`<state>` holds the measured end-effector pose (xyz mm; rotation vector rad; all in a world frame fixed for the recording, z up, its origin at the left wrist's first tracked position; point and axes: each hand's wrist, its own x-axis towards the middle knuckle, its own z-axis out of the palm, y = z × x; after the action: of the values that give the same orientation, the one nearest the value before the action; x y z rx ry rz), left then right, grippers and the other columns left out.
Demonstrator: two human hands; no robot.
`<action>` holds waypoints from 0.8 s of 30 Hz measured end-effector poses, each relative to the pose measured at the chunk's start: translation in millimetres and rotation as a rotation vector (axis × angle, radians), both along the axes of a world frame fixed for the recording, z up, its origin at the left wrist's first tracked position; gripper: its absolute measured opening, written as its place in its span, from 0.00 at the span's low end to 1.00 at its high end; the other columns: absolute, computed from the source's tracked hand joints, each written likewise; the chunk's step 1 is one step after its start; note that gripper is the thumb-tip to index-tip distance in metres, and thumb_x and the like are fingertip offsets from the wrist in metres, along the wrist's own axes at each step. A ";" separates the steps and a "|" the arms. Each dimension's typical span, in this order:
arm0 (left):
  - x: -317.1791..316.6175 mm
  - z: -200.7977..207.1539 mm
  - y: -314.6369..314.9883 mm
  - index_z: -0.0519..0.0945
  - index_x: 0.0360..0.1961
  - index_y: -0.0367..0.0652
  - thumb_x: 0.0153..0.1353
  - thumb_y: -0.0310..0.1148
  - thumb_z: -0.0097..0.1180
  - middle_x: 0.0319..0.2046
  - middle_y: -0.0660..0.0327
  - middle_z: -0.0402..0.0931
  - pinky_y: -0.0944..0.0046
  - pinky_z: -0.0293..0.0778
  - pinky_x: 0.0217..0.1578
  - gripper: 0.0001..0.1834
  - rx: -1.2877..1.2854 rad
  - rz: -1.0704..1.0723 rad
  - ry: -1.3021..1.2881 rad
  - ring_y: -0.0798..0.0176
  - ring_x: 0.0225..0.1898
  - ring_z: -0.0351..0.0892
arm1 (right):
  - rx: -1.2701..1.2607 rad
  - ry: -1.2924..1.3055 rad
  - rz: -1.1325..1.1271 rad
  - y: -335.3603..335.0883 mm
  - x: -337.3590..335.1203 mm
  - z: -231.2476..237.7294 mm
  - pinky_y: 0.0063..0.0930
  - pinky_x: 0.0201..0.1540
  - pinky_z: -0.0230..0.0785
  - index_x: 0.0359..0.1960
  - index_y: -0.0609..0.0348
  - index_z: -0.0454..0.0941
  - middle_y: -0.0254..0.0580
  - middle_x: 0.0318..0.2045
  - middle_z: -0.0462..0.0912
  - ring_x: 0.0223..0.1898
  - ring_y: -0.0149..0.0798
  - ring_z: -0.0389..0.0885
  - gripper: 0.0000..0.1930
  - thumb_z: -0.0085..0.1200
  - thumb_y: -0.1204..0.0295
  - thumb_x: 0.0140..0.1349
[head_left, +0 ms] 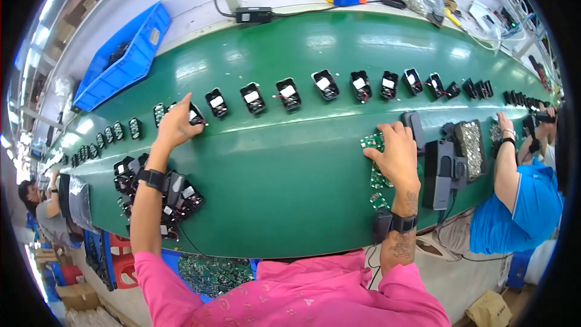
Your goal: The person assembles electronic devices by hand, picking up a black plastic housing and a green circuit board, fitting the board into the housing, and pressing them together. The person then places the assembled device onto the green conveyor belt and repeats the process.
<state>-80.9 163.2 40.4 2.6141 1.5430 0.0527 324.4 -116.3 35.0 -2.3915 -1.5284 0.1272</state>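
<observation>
My left hand (175, 126) reaches to the row of small black plastic housings on the green bench. Its thumb and forefinger span one black housing (195, 115), with the forefinger stretched past its far side. My right hand (397, 152) is bent over several green circuit boards (379, 177) at the right. Thumb and fingers close around the edge of one circuit board (370, 141); the palm side is hidden. Along the row, open housings such as this one (253, 98) show white labels and red and black wires inside. Left of my left hand, housings (134, 128) show green boards.
A pile of black housings (184, 200) lies beside my left forearm. A blue bin (124, 57) stands at the back left. Grey-black devices (437, 175) and a box of small metal parts (471, 148) stand at the right. A co-worker in blue (520, 209) works there; another person (51, 209) is far left.
</observation>
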 end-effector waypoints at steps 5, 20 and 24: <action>24.3 16.6 -21.8 0.69 0.58 0.38 0.45 0.39 0.63 0.54 0.44 0.74 0.50 0.69 0.58 0.37 0.049 -0.027 -0.046 0.40 0.56 0.72 | 0.028 -0.010 -0.003 6.0 -15.8 -0.4 0.47 0.56 0.66 0.53 0.60 0.78 0.44 0.48 0.77 0.54 0.51 0.70 0.29 0.71 0.65 0.48; 58.1 -31.3 -21.4 0.74 0.61 0.59 0.62 0.54 0.58 0.58 0.49 0.68 0.46 0.71 0.48 0.27 0.347 -0.194 0.023 0.44 0.55 0.74 | 0.304 0.010 0.190 182.2 -169.0 -36.4 0.68 0.62 0.53 0.61 0.46 0.75 0.59 0.67 0.60 0.70 0.64 0.51 0.40 0.65 0.38 0.49; 52.7 -7.0 -24.9 0.74 0.61 0.59 0.64 0.55 0.56 0.57 0.47 0.68 0.47 0.73 0.47 0.27 0.344 -0.170 0.139 0.44 0.54 0.76 | 0.405 0.016 0.259 199.8 -169.2 -44.2 0.57 0.57 0.61 0.51 0.54 0.80 0.54 0.61 0.67 0.62 0.58 0.62 0.28 0.66 0.55 0.49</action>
<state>-28.2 138.3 33.4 3.0682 1.4576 0.1366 155.2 83.5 -9.2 -1.8742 -1.6658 -0.0996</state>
